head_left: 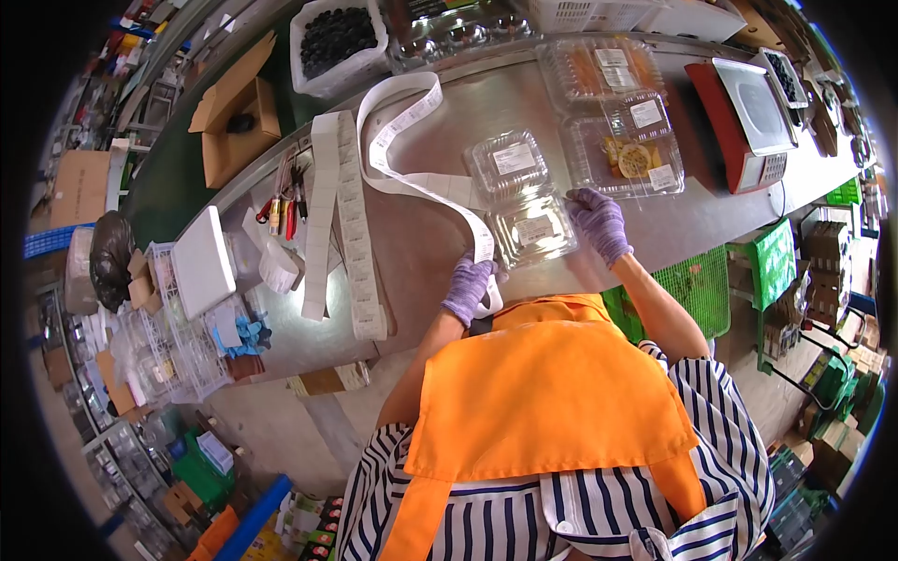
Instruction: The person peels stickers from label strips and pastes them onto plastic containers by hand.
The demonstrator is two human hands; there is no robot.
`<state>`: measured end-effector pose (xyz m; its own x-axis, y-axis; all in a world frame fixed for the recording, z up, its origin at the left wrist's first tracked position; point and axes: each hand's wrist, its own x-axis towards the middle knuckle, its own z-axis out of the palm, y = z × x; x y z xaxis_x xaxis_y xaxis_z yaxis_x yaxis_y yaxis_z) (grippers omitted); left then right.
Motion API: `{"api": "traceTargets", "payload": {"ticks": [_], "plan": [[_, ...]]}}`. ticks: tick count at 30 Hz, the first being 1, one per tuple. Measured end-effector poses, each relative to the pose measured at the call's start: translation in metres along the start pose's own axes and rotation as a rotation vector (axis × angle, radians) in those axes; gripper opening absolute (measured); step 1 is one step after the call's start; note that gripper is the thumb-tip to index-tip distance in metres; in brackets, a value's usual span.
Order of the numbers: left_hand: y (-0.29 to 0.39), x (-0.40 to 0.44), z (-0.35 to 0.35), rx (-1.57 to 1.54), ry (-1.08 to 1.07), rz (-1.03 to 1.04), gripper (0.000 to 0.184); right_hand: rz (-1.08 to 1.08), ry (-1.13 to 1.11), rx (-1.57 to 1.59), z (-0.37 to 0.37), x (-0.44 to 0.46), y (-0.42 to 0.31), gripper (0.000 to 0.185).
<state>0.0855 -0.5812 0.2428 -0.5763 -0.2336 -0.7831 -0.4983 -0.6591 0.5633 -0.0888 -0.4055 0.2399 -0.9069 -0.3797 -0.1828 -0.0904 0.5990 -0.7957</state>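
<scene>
Your left hand (468, 288) pinches one label strip (379, 151); your right hand (599, 224), its grip unclear, sits just right of two clear containers (535, 228).

I'm in what looks like a food-packing workroom: my metal counter (412, 266) carries clear clamshell boxes (513, 161), long label strips (352, 234), a red scale-like machine (716, 112) and a white tub (350, 86) of dark fruit.
</scene>
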Motion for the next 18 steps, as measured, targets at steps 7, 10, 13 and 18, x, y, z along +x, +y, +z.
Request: {"api": "traceTargets", "payload": {"ticks": [7, 10, 13, 18], "plan": [[0.007, 0.001, -0.015, -0.144, -0.048, 0.011, 0.022, 0.471, -0.242, 0.721, -0.016, 0.012, 0.007, 0.013], [0.009, 0.002, -0.015, -0.306, -0.101, -0.110, 0.023, 0.548, -0.370, 0.706, -0.019, 0.015, 0.009, 0.016], [0.006, 0.008, -0.015, -0.322, -0.182, -0.172, 0.022, 0.513, -0.488, 0.715, -0.015, 0.009, 0.003, 0.022], [0.009, 0.004, -0.009, -0.212, -0.108, -0.086, 0.019, 0.331, -0.606, 0.576, -0.016, -0.002, -0.006, 0.023]]}}
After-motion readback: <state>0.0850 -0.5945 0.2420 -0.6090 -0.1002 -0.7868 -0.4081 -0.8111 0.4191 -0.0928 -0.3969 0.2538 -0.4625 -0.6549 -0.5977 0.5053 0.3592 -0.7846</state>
